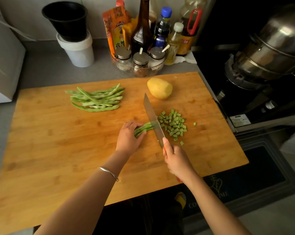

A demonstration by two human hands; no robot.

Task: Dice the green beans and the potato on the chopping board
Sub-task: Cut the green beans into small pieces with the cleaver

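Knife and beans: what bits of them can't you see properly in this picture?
All in the head view:
- Handle of the knife: wrapped inside the right hand; only red slivers show.
- Held beans: their left ends lie under the left hand.
- Blade edge on those beans: blurred, so whether it has cut through cannot be told.
- Steel pot: cut off by the picture's right edge.

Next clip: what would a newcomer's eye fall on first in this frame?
The knife, gripped by the right hand, slices a bundle of green beans that the left hand holds at mid chopping board, with diced pieces piled right of the blade. Behind lie whole beans, left, and an uncut potato, right.
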